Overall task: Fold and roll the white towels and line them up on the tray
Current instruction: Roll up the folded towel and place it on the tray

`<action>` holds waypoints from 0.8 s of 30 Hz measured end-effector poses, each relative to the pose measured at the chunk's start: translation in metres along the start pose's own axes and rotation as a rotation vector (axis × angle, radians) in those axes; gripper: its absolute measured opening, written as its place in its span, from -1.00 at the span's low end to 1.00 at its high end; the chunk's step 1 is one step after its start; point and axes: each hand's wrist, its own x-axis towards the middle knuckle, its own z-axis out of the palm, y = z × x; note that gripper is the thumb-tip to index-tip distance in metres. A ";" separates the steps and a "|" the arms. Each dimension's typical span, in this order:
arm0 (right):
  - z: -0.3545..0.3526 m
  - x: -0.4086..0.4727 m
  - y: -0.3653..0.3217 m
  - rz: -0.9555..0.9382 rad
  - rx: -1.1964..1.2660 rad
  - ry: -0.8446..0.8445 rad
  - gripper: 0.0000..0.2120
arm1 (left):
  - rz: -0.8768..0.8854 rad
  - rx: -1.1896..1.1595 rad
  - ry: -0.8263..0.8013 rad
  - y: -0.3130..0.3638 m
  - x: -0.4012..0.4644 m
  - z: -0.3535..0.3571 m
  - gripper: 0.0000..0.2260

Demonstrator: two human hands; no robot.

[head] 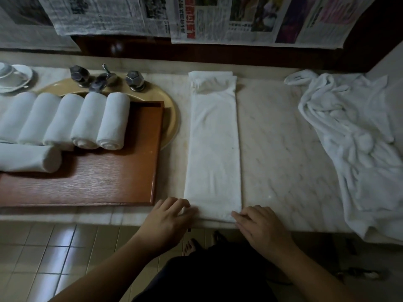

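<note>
Rolls [65,120] of white towel stand in a row on the far left part of the tray [113,177], side by side and touching, and one more roll [28,158] lies across in front of them. The near right part of the tray is bare wood, up to its raised right edge. The tray sits over a yellow basin [170,110], whose rim shows behind and to the right, with the taps [104,78] at the back. A cup and saucer [13,76] stand at the far left corner.

Right of the tray, a narrow strip of marble counter [272,138] is free, then comes the folded towel [213,144]. It lies flat as a long band, from the back of the counter to the front edge, with its far end a little bunched. The left hand [168,221] rests at the near left corner of this towel, fingers relaxed and spread, touching the cloth but not grasping. The right hand [259,225] lies at the near right corner in the same way, fingers straight, the tips on the towel's edge.

Further right there is a wide bare piece of marble. After it, a heap [353,136] of unfolded white towels covers the right end and hangs over the front edge. Newspapers [239,18] hang on the wall behind.
</note>
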 end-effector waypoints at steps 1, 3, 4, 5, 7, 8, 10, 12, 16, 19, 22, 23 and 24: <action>0.000 0.000 0.001 -0.004 0.006 0.013 -0.76 | 0.016 0.011 0.001 -0.003 0.000 0.001 -0.68; -0.001 0.003 0.000 0.027 0.050 0.021 -0.77 | 0.019 0.008 0.013 -0.006 0.001 0.003 -0.68; -0.002 0.006 -0.001 0.073 0.096 0.014 -0.78 | 0.011 -0.001 0.023 -0.007 0.002 0.004 -0.68; -0.003 0.009 -0.001 0.140 0.156 0.000 -0.79 | -0.006 -0.015 0.028 -0.008 0.004 0.004 -0.68; -0.004 0.015 -0.001 0.295 0.301 -0.040 -0.81 | -0.078 -0.049 0.024 -0.006 0.008 0.004 -0.68; -0.004 0.018 0.000 0.348 0.370 -0.049 -0.83 | -0.138 -0.070 0.024 -0.005 0.011 0.004 -0.69; -0.005 0.025 0.001 0.393 0.453 -0.042 -0.84 | -0.273 -0.124 0.050 0.001 0.019 0.003 -0.72; -0.006 0.030 0.002 0.368 0.438 -0.047 -0.81 | -0.339 -0.131 0.080 0.008 0.028 0.004 -0.78; -0.007 0.038 0.010 0.293 0.278 -0.052 -0.70 | -0.370 -0.023 0.110 0.015 0.043 0.007 -0.87; -0.010 0.046 0.013 0.142 0.104 -0.019 -0.64 | -0.340 0.002 0.082 0.014 0.049 0.006 -0.69; -0.006 0.046 0.012 -0.021 0.008 -0.102 -0.46 | -0.100 0.058 -0.018 0.011 0.049 0.003 -0.55; -0.005 0.045 0.011 -0.050 -0.010 -0.123 -0.42 | -0.048 0.065 -0.031 0.009 0.048 0.003 -0.56; -0.004 0.045 0.011 -0.059 -0.021 -0.127 -0.41 | -0.023 0.066 -0.031 0.008 0.047 0.004 -0.58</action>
